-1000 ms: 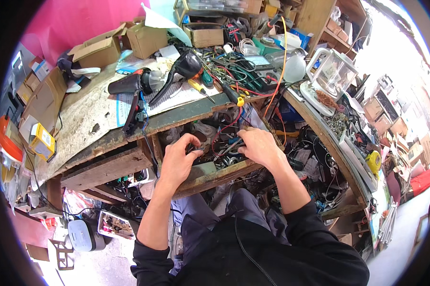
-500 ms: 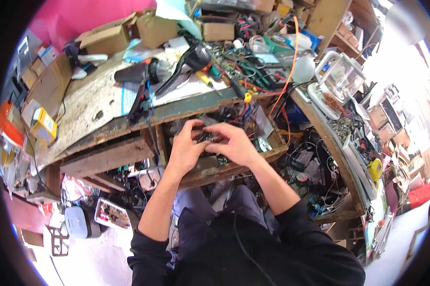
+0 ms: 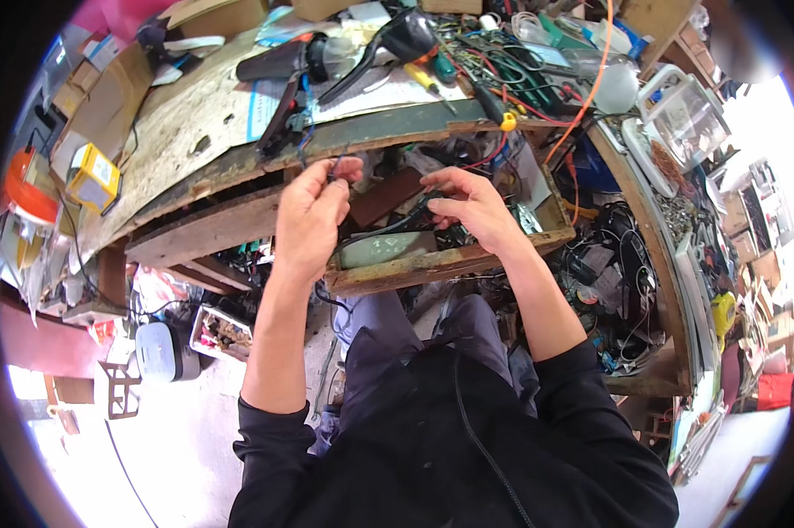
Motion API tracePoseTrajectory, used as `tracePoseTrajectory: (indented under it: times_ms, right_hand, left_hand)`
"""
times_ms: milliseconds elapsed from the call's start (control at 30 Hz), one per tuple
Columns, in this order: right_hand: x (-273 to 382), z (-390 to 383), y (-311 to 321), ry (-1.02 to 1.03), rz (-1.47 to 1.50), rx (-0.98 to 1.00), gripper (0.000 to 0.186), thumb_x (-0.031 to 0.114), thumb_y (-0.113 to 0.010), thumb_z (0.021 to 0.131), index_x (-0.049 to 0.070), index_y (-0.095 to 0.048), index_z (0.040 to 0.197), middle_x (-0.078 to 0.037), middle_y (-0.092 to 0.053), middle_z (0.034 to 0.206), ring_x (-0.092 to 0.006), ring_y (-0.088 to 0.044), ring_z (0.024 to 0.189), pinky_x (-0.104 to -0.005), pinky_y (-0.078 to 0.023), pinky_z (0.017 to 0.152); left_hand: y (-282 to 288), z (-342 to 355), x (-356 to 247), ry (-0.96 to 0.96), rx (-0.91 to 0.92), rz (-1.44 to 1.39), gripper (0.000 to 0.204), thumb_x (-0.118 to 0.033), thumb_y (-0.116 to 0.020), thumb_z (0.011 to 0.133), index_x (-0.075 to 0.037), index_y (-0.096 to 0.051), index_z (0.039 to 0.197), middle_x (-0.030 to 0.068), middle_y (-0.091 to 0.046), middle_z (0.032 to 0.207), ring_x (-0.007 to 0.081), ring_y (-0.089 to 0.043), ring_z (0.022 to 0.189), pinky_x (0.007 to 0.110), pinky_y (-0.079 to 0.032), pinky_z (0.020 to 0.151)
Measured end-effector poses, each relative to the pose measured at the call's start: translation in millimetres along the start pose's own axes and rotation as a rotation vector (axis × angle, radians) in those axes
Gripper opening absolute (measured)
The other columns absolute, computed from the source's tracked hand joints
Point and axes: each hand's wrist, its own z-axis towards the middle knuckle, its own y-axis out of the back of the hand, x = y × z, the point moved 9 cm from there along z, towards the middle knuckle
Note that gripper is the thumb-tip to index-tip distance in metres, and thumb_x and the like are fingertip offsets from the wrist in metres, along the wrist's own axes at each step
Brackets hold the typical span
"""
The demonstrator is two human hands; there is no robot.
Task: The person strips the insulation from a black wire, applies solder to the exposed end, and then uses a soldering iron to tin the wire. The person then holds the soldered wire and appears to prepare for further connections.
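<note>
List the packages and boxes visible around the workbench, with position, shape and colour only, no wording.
Small carton: left end of the bench top, boxy, yellow with a blue and white panel.
Brown cardboard boxes: far-left edge of the bench, flattened, plain brown.
Cardboard box: back of the bench, top centre, tan.
Clear plastic container: right of the bench, rectangular, see-through with a white rim.
No screens visible.

A yellow carton sits left on the bench, cardboard boxes seemingly behind.
</note>
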Motion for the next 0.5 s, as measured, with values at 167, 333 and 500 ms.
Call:
tracePoseTrajectory:
  times_ms: [167, 333, 500]
  right_hand:
    - [-3.1, 9.9, -6.8, 0.13, -0.597, 0.086, 0.034, 0.015, -0.063, 0.081, 0.004, -0.073, 0.111, -0.018, -0.073, 0.102, -0.0333, -0.07, 0.099, -0.0369, -0.053, 0.091]
    - [23.2, 7.1, 33.8, 0.143, -0.775, -0.132, 0.03, 0.018, -0.061, 0.081, 0.005, -0.073, 0.104, -0.02, -0.072, 0.103, -0.0359, -0.068, 0.1, -0.0406, -0.052, 0.09]
    - [43.9, -19.9, 78.3, -0.045, -1.318, -0.412, 0.024, 0.017, -0.063, 0.08, 0.009, -0.076, 0.099, -0.019, -0.071, 0.103, -0.0381, -0.069, 0.098, -0.0484, -0.055, 0.084]
  left_hand:
    - [43.9, -19.1, -19.2, -0.049, -0.065, -0.167, 0.03, -0.009, -0.054, 0.104, 0.007, -0.059, 0.13, 0.0115, -0.07, 0.102, 0.0117, -0.065, 0.076, 0.024, -0.052, 0.072]
    - [65.4, -37.8, -66.4, -0.19, -0.14, -0.038, 0.034, -0.018, -0.059, 0.104, 0.0, -0.057, 0.133, 0.0165, -0.073, 0.114, 0.01, -0.062, 0.057, 0.021, -0.047, 0.05]
    - [81.7, -29.6, -90.1, -0.176, -0.227, 0.028, 0.023, -0.019, -0.059, 0.104, 0.001, -0.063, 0.115, 0.0146, -0.073, 0.098, 0.0023, -0.042, 0.048, 0.018, -0.032, 0.042]
